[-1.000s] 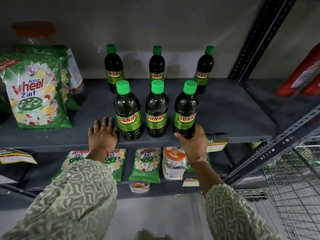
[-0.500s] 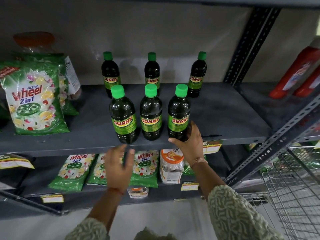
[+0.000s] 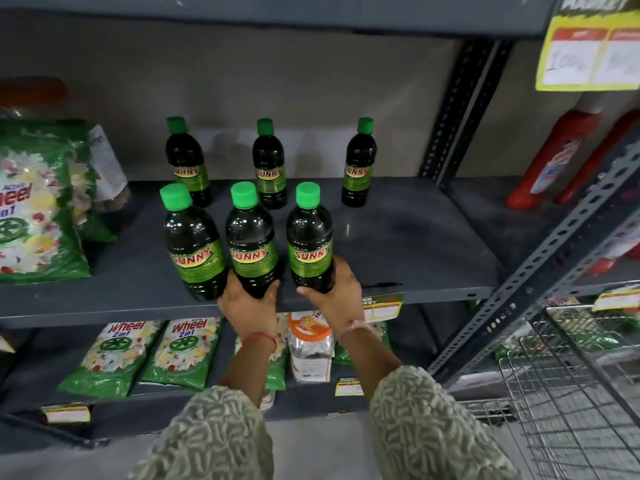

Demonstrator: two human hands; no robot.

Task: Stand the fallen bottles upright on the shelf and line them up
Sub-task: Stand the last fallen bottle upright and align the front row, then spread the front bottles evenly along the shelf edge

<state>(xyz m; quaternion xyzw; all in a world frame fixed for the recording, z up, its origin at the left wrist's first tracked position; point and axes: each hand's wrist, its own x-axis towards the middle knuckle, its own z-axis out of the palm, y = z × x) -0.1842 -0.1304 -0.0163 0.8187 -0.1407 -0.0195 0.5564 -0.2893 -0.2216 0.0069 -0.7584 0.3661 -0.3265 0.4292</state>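
Note:
Several dark bottles with green caps and "SUNNY" labels stand upright on the grey shelf, in a front row and a back row. My left hand grips the base of the front middle bottle. My right hand is wrapped around the base of the front right bottle. The front left bottle leans slightly and nobody touches it. Behind stand the back left bottle, the back middle bottle and the back right bottle.
Green "Wheel" detergent packs fill the shelf's left end, and more lie on the lower shelf beside a jar. Red bottles stand in the right bay. A slotted upright and a wire basket are on the right.
My left hand left the shelf beside the front left bottle, dropped below the edge, then came up and took the front middle bottle's base. My right hand stayed on the front right bottle.

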